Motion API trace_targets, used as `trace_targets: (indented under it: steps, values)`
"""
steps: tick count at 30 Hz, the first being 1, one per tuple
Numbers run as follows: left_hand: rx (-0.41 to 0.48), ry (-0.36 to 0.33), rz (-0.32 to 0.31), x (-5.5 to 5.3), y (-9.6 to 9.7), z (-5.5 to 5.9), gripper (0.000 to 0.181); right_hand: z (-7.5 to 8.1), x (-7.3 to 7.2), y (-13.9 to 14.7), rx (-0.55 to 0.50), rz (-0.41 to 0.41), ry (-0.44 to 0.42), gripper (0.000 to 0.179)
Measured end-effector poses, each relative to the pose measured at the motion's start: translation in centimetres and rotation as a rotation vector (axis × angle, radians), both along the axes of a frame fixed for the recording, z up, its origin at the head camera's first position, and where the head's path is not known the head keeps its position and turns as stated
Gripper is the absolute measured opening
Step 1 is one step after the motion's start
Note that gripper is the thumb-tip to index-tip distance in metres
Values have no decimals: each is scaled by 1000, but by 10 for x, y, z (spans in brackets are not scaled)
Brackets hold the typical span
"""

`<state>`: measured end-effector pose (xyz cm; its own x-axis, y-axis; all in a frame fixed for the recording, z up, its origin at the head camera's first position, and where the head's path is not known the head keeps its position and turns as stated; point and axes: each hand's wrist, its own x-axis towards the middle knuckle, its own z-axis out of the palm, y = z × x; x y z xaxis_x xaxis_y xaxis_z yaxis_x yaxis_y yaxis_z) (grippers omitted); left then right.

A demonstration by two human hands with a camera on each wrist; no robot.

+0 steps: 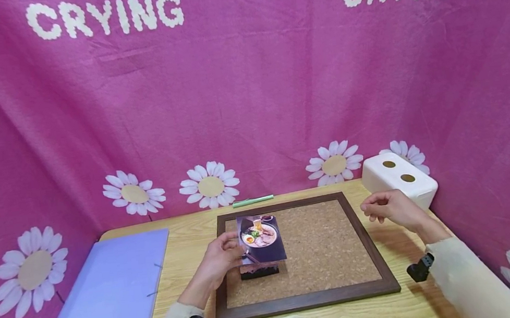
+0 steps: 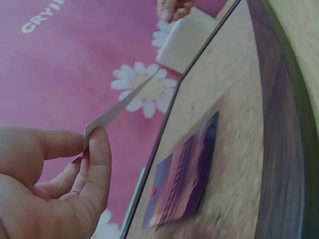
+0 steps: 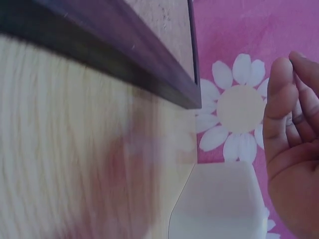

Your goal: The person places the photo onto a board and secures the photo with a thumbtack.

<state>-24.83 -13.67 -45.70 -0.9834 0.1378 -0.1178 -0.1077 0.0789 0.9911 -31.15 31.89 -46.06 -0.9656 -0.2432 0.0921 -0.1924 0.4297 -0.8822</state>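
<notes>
My left hand [image 1: 221,260] pinches the left edge of a photo card of a ramen bowl [image 1: 260,238], held above the corkboard [image 1: 321,246]. In the left wrist view the card is seen nearly edge-on between thumb and fingers. Beneath it on the cork lies a second photo [image 2: 187,174] in purple and orange tones, with a small red spot near one edge; the ramen card hides most of it from the head view. My right hand [image 1: 390,209] hovers right of the board's dark frame, close to a white box, fingers loosely bent, with nothing visible in them.
The white box [image 1: 399,179] with dark gold round spots stands at the back right. A blue-violet folder [image 1: 110,296] lies on the left of the wooden table [image 1: 183,230]. A thin green object [image 1: 253,200] lies behind the board, near the pink curtain [image 1: 248,102].
</notes>
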Motion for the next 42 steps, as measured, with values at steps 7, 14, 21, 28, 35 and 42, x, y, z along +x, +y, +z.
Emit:
trace_targets:
  steps: [7,14,21,28,35,42]
  values:
    - [-28,-20,-46,-7,28,-7,44,6,-3,-10,10,46,-18,33]
    - [-19,-22,-68,-16,52,-8,45,10,-7,-20,8,49,-43,31]
    - [13,-70,-73,-23,74,-11,43,10,-12,-29,62,53,-21,30]
    - [44,-76,-73,-32,97,-19,42,12,-15,-37,17,57,-69,29]
    - [41,-76,-83,-32,115,-17,42,8,-21,-44,19,43,-118,28]
    - [-21,-53,-67,-33,128,-21,41,2,-29,-48,33,37,-141,32]
